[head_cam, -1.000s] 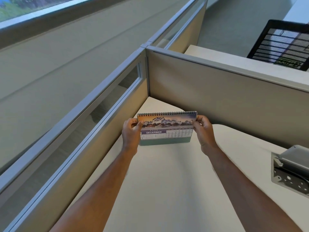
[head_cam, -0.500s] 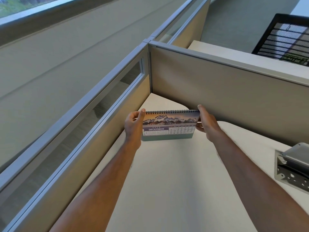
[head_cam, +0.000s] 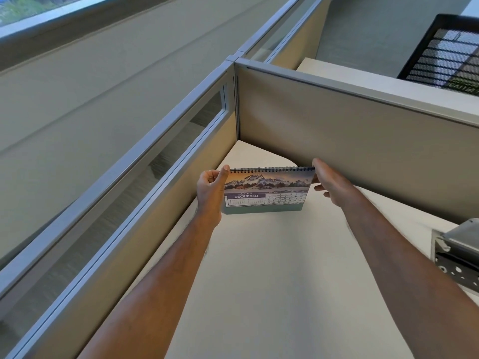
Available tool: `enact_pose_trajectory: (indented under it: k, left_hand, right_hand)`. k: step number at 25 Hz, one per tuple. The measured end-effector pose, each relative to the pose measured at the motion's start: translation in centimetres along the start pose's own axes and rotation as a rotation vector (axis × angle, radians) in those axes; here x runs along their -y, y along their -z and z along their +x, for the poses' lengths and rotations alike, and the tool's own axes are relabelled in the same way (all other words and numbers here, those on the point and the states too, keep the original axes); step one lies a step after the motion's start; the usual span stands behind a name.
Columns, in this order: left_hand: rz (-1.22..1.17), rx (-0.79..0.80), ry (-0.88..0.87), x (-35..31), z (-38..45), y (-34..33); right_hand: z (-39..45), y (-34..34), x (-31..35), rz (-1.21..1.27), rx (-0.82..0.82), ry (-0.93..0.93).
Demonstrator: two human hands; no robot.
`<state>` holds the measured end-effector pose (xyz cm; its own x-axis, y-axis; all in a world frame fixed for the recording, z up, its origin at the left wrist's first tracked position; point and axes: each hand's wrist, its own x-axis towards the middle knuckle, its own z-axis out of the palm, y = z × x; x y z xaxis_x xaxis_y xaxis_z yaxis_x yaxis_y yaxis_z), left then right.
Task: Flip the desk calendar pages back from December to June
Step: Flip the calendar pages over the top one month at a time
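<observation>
A spiral-bound desk calendar [head_cam: 267, 189] stands on the pale desk [head_cam: 272, 268], near the cubicle corner. Its front page shows a snowy mountain picture above a purple DECEMBER banner and a date grid. My left hand [head_cam: 210, 190] grips the calendar's left edge, thumb up at the wire binding. My right hand [head_cam: 331, 183] holds the right edge, with its fingertips at the top right corner by the spiral. The calendar's back pages are hidden.
Beige cubicle partitions [head_cam: 363, 141] close the desk at the back and on the left. A grey perforated metal bracket [head_cam: 458, 257] sits at the desk's right edge. A black mesh chair back [head_cam: 445, 53] shows beyond the rear partition.
Both hands shifted up along the calendar's edges toward the spiral binding; the right fingertips now reach its top corner. The December page stays in front. The view moved slightly forward.
</observation>
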<state>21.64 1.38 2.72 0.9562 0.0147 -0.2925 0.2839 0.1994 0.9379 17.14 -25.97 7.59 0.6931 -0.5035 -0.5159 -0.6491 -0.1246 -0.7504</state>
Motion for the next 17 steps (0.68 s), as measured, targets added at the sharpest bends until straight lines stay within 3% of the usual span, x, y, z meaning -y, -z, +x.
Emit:
enact_pose_trajectory:
  k: [11, 17]
  left_hand:
    - [0.023, -0.007, -0.016, -0.6, -0.2, -0.2]
    - [0.003, 0.030, -0.050, -0.6, -0.5, -0.2]
  right_hand:
    - [1.0, -0.2, 0.4, 0.211, -0.020, 0.126]
    - [0.7, -0.1, 1.3, 0.388, 0.045, 0.169]
